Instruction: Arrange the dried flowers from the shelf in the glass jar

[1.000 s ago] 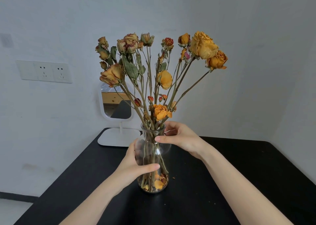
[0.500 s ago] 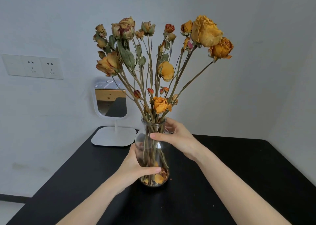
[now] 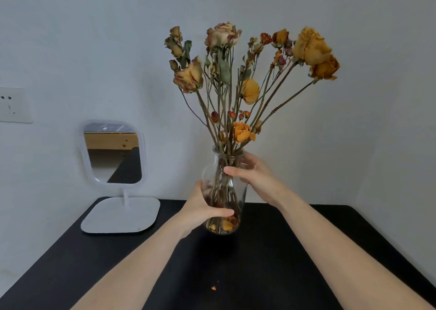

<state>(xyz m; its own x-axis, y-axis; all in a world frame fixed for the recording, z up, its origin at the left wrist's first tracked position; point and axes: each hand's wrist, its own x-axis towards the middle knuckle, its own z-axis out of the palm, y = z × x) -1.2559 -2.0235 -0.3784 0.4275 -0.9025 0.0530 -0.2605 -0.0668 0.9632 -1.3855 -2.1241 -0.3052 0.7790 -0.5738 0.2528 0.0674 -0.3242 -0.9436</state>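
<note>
Since a second ago, our view has swung right, sliding the mirror (image 3: 113,154) and socket (image 3: 14,104) leftward. We keep both grips closed on the jar (image 3: 223,191): left hand (image 3: 200,209) wrapped round its lower body, right hand (image 3: 256,176) at the neck. It stands upright on the black surface (image 3: 306,250), holding the flowers (image 3: 250,74). One petal crumb (image 3: 213,288) lies nearer us. No writing is legible.

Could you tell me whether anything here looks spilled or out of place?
Yes: a small orange petal fragment lies loose on the black table, in front of the glass jar; more fallen petals sit inside its bottom.
</note>
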